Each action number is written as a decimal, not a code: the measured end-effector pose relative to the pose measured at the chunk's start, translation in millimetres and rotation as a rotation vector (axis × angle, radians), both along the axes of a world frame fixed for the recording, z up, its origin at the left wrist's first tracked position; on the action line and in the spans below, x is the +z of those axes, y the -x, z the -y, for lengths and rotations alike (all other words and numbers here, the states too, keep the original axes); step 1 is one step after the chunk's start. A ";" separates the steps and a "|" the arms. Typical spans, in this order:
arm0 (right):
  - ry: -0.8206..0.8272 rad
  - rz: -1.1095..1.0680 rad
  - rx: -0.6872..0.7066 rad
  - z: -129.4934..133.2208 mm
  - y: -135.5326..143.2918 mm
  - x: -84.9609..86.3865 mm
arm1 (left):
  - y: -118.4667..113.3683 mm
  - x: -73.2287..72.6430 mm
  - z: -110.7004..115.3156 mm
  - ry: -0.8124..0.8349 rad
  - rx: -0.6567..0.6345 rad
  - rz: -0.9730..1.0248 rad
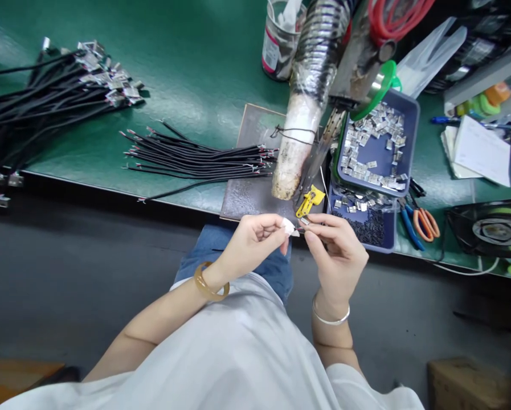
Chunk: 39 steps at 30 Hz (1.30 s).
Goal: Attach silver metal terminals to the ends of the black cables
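My left hand [259,239] is closed in a pinch, with white wrapping [288,226] round a fingertip. Thin wire ends [298,229] of a cable poke out from that pinch; the rest of the cable is hidden. Between the thumb and fingers of my right hand [338,250] sits a small silver metal connector [305,221], close against the wire ends. Whether the two touch is too small to tell. Just beyond the fingertips is a yellow clip-like piece [310,201] by the soldering station. Short black cables [195,156] with bared ends lie on the bench to the left.
A foil-wrapped duct [309,97] comes down close over the dark work board [249,196]. Blue trays [414,136] of metal connectors and black bits stand right, beside pliers [411,228] and orange-handled scissors [426,224]. Cables with connectors [105,74] are heaped at left.
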State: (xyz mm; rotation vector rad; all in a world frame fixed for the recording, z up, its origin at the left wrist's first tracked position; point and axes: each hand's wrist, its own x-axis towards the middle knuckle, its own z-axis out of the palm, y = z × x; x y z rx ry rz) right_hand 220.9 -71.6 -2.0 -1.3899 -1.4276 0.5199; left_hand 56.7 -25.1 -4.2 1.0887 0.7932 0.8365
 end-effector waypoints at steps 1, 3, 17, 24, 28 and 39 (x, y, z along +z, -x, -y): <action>0.035 -0.025 0.020 0.0 -0.6 -0.8 | -0.7 -0.6 0.3 0.003 0.000 -0.001; 0.073 -0.060 0.042 -0.5 -0.7 -1.8 | -2.4 -1.6 1.3 0.018 0.002 0.009; -0.085 0.102 0.035 -2.2 6.0 -7.2 | -0.6 -2.0 -0.5 0.073 -0.018 0.012; -0.075 0.105 0.053 -2.2 5.4 -7.5 | -2.4 -4.2 0.6 0.083 -0.066 0.014; -0.240 0.327 0.011 0.1 4.8 -14.3 | -1.2 -3.3 0.3 0.138 -0.102 0.067; -0.373 0.409 -0.075 8.8 4.6 -11.4 | -3.8 -4.7 -5.4 0.089 0.082 0.083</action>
